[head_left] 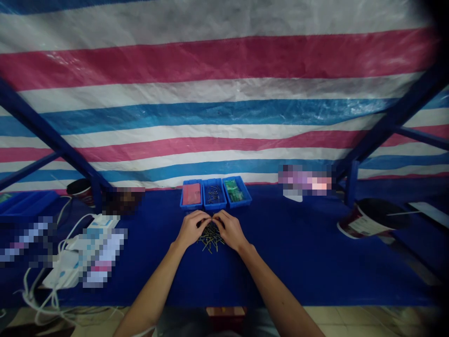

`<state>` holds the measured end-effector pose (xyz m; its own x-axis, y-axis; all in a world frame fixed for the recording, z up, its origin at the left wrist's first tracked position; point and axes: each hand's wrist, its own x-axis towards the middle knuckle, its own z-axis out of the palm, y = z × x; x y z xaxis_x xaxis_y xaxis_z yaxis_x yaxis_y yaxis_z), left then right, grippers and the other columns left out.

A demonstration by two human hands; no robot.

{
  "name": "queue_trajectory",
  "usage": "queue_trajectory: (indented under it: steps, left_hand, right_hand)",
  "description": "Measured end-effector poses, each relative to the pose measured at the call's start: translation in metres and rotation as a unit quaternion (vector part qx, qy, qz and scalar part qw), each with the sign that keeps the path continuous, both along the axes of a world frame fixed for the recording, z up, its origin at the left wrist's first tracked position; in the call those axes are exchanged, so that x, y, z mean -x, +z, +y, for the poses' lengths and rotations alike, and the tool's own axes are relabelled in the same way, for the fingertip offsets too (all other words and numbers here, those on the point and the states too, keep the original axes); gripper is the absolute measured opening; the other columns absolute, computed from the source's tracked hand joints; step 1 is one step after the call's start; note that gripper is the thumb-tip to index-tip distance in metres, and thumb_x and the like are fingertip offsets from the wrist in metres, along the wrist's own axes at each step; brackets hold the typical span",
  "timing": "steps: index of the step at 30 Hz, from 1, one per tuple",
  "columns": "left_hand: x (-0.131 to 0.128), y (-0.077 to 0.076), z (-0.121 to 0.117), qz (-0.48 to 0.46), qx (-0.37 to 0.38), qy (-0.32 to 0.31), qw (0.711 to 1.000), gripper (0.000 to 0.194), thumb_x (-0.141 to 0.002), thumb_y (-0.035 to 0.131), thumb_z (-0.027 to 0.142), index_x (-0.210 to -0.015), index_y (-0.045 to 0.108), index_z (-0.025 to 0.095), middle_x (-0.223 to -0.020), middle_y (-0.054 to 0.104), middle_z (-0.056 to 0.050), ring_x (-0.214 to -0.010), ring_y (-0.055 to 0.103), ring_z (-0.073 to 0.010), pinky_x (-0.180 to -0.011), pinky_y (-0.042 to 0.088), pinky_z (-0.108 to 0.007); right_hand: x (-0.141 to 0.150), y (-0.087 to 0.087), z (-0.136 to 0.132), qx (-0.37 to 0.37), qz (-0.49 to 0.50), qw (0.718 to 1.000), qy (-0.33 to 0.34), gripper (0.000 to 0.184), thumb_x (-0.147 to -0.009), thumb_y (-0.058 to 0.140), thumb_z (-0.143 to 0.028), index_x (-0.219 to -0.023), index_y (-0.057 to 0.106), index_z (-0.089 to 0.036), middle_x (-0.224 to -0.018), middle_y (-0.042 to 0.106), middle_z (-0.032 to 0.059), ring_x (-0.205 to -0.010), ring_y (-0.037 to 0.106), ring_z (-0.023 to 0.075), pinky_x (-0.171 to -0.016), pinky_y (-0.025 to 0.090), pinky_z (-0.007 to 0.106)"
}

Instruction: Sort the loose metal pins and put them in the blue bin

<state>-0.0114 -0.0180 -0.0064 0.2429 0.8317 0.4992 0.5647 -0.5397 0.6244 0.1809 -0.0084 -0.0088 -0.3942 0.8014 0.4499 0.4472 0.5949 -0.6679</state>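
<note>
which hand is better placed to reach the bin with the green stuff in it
Right, probably. The right hand sits just in front of that blue bin with the green items, while the left hand is further off, on the other side of the pile of metal fasteners.

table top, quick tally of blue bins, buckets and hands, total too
Blue plastic bins: 4
Buckets: 2
Hands, the left hand and the right hand: 2
Total: 8
</note>
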Motion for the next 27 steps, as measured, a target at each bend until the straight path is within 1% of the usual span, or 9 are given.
queue_trajectory:
  steps: [6,11,14,16,22,27]
  left_hand:
    - [-0.0003,0.0003,0.0002,-0.004,-0.008,0.004,1.000,0.016,-0.094,0.061,0.028,-0.092,0.074,0.020,-0.089,0.072,-0.007,-0.082,0.066,-0.0181,-0.079,0.053,-0.031]
    - [0.0003,0.0012,-0.0010,0.008,0.002,0.004,1.000,0.015,-0.094,0.061,0.028,-0.092,0.073,0.019,-0.089,0.071,-0.006,-0.081,0.065,-0.0178,-0.079,0.052,-0.031]
    - [0.0001,0.0021,-0.0012,0.014,0.004,0.008,1.000,0.015,-0.095,0.060,0.028,-0.092,0.073,0.019,-0.087,0.070,-0.006,-0.076,0.063,-0.0163,-0.075,0.051,-0.029]
    - [-0.0002,0.0025,-0.0010,0.015,0.001,0.010,1.000,0.016,-0.095,0.059,0.028,-0.092,0.073,0.019,-0.086,0.070,-0.006,-0.074,0.062,-0.0156,-0.072,0.051,-0.028]
    - [-0.0002,0.0019,-0.0007,0.015,-0.006,0.018,1.000,0.019,-0.095,0.059,0.030,-0.091,0.073,0.018,-0.083,0.069,-0.006,-0.072,0.062,-0.0155,-0.072,0.051,-0.028]
    - [0.0000,0.0022,-0.0007,0.006,-0.009,0.016,1.000,0.021,-0.095,0.059,0.032,-0.091,0.074,0.018,-0.083,0.070,-0.006,-0.072,0.063,-0.0158,-0.071,0.052,-0.029]
  right_hand:
    - [-0.0004,0.0004,0.0000,0.008,-0.006,1.000,0.008,0.015,-0.101,0.047,-0.023,-0.100,0.062,-0.024,-0.095,0.065,0.0029,-0.084,0.064,0.0166,-0.076,0.046,0.026]
    - [-0.0004,-0.0018,0.0005,0.013,-0.010,1.000,0.004,0.020,-0.103,0.044,-0.026,-0.100,0.063,-0.024,-0.095,0.066,0.0031,-0.085,0.065,0.0170,-0.077,0.046,0.027]
    - [-0.0008,-0.0017,0.0003,0.022,0.003,1.000,0.000,0.014,-0.100,0.050,-0.027,-0.106,0.062,-0.024,-0.096,0.067,0.0026,-0.083,0.064,0.0167,-0.075,0.046,0.026]
    - [-0.0008,-0.0014,0.0003,0.021,0.008,1.000,-0.005,0.014,-0.098,0.054,-0.026,-0.110,0.061,-0.024,-0.095,0.066,0.0023,-0.080,0.063,0.0163,-0.074,0.046,0.026]
    - [0.0001,-0.0028,0.0008,0.005,0.014,1.000,-0.001,0.017,-0.099,0.048,-0.022,-0.102,0.065,-0.024,-0.094,0.065,0.0032,-0.081,0.063,0.0159,-0.074,0.046,0.026]
    - [0.0006,-0.0035,0.0011,0.006,0.015,1.000,-0.005,0.016,-0.099,0.049,-0.022,-0.101,0.065,-0.024,-0.094,0.066,0.0032,-0.081,0.064,0.0163,-0.074,0.047,0.026]
